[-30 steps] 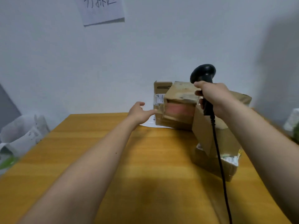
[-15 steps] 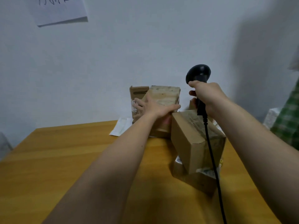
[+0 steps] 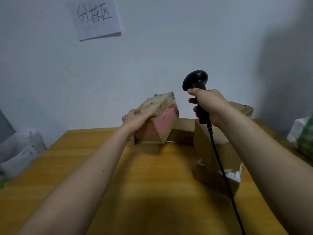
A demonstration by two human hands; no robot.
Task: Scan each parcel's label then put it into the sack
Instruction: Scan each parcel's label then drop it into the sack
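My left hand [image 3: 137, 120] grips a cardboard parcel [image 3: 159, 119] with a pink patch on its side, tilted and lifted above the far part of the wooden table [image 3: 118, 175]. No label shows on the faces turned to me. My right hand [image 3: 207, 104] holds a black corded barcode scanner [image 3: 196, 81] upright, just right of the parcel, its head above my fist. A white sack [image 3: 20, 150] slumps off the table's left edge.
More cardboard parcels [image 3: 211, 150] are stacked at the right of the table, one low box [image 3: 183, 131] behind them by the wall. The scanner's cable [image 3: 225, 180] runs down across them. A handwritten paper sign [image 3: 96, 17] hangs on the wall. Green-patterned cloth [image 3: 304, 139] sits at far right.
My left hand reached to the stack, took hold of the pink-patched parcel and lifted it off, tilting it. The scanner hand stayed roughly in place.
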